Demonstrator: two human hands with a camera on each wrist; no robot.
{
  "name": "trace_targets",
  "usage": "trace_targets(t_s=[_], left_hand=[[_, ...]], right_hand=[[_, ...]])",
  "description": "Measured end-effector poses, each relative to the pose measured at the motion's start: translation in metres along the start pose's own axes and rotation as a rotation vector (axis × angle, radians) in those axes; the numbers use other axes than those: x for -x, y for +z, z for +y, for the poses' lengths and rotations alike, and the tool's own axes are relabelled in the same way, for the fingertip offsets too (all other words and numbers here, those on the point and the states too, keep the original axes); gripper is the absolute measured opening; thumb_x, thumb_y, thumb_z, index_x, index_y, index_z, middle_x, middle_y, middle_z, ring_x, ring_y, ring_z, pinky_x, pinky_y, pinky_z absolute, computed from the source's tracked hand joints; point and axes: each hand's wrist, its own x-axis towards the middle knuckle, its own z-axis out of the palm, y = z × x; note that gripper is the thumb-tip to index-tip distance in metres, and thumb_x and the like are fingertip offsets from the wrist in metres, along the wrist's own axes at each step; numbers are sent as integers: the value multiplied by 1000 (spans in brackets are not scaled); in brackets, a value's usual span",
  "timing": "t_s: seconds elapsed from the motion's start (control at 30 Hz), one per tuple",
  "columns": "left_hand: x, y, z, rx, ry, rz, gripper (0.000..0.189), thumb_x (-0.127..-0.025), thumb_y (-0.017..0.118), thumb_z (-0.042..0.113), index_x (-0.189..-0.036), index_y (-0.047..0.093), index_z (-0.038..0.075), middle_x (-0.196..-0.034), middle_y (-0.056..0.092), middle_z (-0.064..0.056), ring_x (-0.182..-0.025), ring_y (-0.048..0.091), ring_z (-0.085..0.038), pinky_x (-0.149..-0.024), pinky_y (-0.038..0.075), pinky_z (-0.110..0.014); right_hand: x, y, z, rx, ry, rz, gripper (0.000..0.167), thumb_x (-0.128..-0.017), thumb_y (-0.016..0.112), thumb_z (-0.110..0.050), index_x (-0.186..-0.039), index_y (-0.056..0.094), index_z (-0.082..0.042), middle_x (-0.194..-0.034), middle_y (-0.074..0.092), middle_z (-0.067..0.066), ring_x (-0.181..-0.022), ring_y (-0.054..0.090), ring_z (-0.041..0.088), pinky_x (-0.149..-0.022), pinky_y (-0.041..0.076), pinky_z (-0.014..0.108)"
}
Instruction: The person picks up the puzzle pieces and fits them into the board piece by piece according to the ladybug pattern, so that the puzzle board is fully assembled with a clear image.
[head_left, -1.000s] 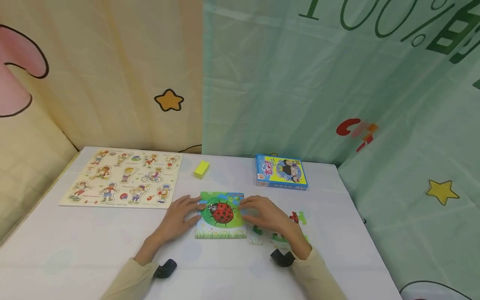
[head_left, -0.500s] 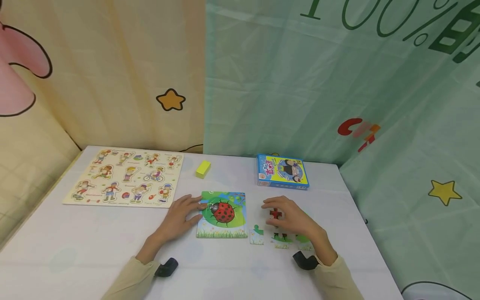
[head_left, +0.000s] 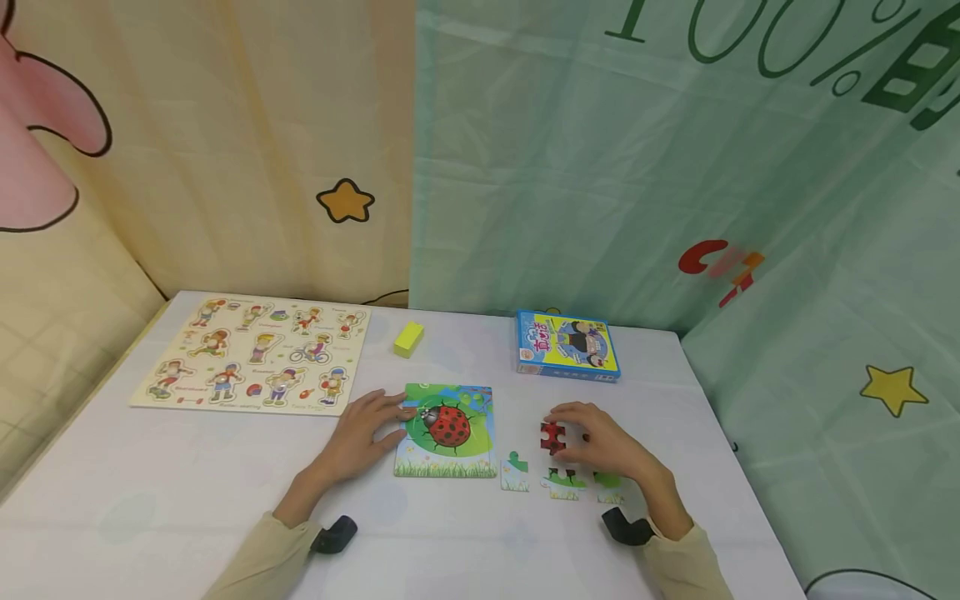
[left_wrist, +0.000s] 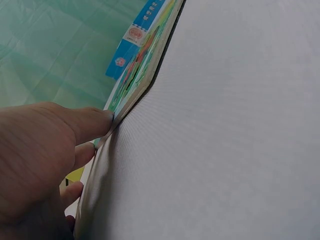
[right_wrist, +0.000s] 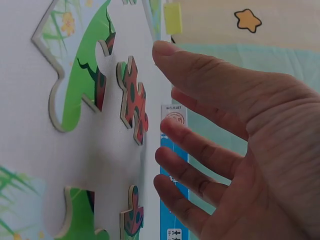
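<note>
A square ladybug jigsaw (head_left: pixel 448 433) lies on the white table. My left hand (head_left: pixel 360 432) rests at its left side, fingertips on the edge; in the left wrist view, the thumb (left_wrist: pixel 92 122) touches the board's rim. To the right, my right hand (head_left: pixel 600 442) hovers with fingers spread around a red, black-spotted puzzle piece (head_left: pixel 552 437). The right wrist view shows a gap between that hand (right_wrist: pixel 225 120) and the red piece (right_wrist: pixel 133 100). Closer to me lie a grass-and-green corner piece (head_left: pixel 514 473), a green piece with ladybug legs (head_left: pixel 563 485) and another green piece (head_left: pixel 609 487).
A large wooden board of sports figures (head_left: pixel 251 354) lies at the back left. Behind the jigsaw stands a yellow block (head_left: pixel 408 339), and a blue-and-yellow box (head_left: pixel 567 346) lies at the back right. Curtains (head_left: pixel 540 167) hang beyond the table's far edge.
My right hand has left the jigsaw's right edge and moved right, over the red piece, uncovering pieces beneath the arm. My left hand has stayed at the jigsaw.
</note>
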Motion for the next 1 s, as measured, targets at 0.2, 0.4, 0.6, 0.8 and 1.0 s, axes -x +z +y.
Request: trace_targets(t_s=[0.2,0.4,0.6,0.8,1.0], left_hand=[[1,-1,0,4,5,6,31,-95,68,17,-126,69,15,-148,53,-14,-144,33,-46,-117,23,-65],[1,0,1,1,4,1,32,-95,67,17,-126,68,15,-148,53,-12,-145,32,-46,-118,22,-64],[1,-1,1,8,4,8,31,-95,67,17,-126,69,15,-148,53,-13,-145,32,-45,-118,21,-64],[2,-1,2,6,14,21,31,-94,68,16,-125,69,15,-148,54,-14,-143,33,-47,-116,23,-65],[1,0,1,11,-2,7,31,-95,67,18,-126,68,16,-149,53,-12,-145,31,-45,-118,22,-64]], right_hand=[[2,1,6,-20,-9,-21,55,-85,81,-32,-133,63,-14,-139,59,10,-128,53,33,-105,48,57],[1,1,7,-32,-6,-43,55,-85,81,-30,-133,62,-14,-137,59,9,-121,56,28,-103,50,54],[-3,1,5,20,7,-34,48,-86,79,-19,-131,63,-14,-134,59,9,-116,57,26,-100,52,52],[-5,1,2,44,31,-35,43,-87,78,-17,-128,65,-14,-132,59,8,-113,58,24,-100,54,49],[-7,0,1,53,3,-22,40,-87,78,-14,-125,67,-12,-122,63,3,-101,57,17,-87,56,33]])
